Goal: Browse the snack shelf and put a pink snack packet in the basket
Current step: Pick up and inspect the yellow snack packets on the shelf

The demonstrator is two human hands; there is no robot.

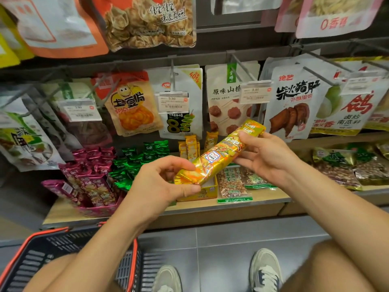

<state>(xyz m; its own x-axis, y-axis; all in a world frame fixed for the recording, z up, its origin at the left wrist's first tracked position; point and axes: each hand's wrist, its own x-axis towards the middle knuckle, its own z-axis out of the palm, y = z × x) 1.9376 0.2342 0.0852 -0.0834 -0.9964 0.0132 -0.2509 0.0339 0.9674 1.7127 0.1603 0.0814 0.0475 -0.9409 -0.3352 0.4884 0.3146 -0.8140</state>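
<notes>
Head view. Risk: the item in hand is a yellow packet [219, 153], not a pink one; dropped into the basket [134, 262] it would fail the task, so it probably has to go back to its yellow box [208, 191] first; a careless return could topple the upright yellow packets behind, and a reach across to the left could brush the green packets [139, 163] out of their stack. The pink packets [92, 178] stand in a pink tray [99, 210] at the left of the shelf [210, 211], beside the green ones and well apart from both hands; none is in the basket, which sits low at the left under the left forearm. Hands: left hand [162, 182] is curled, thumb and fingers pinched closed on the lower end of the yellow packet; right hand [267, 157] is half open, thumb on top and fingers spread beneath the upper end, supporting more than clamping; the packet lies tilted between them, upper end to the right.
</notes>
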